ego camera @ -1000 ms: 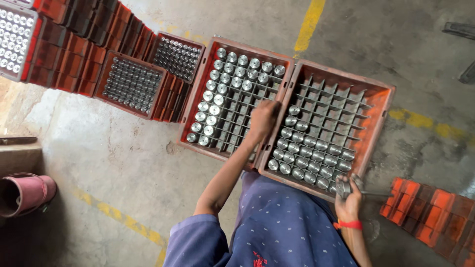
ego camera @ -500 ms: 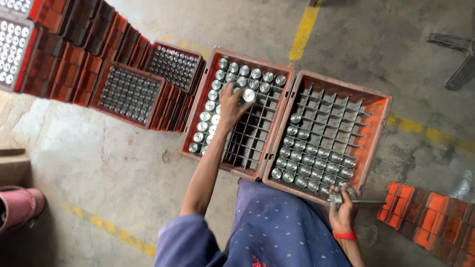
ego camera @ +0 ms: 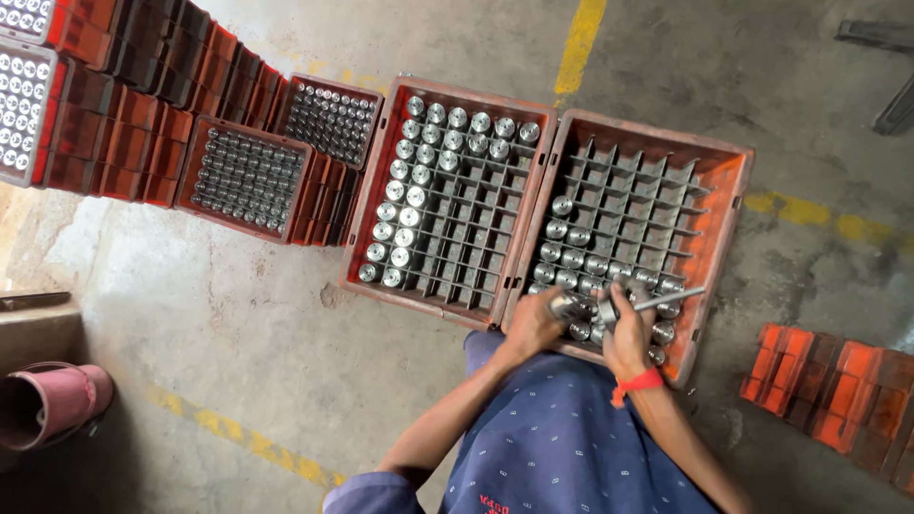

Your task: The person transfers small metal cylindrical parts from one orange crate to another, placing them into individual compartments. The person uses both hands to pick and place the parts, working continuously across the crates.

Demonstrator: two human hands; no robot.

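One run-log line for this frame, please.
left hand: holds shiny metal cylinder | right hand: holds thin metal rod | both over right-side red divided plastic crate

Over the right crate [ego camera: 724, 190] I see empty cells in the far rows; a hand can drop in there. Its near rows are blocked by metal cylinders [ego camera: 571, 257]. The left crate [ego camera: 376, 190] is open in its near right cells, filled along its far and left edges. Stacked crates [ego camera: 124, 124] wall off the left. Bare floor [ego camera: 238, 352] lies near left.
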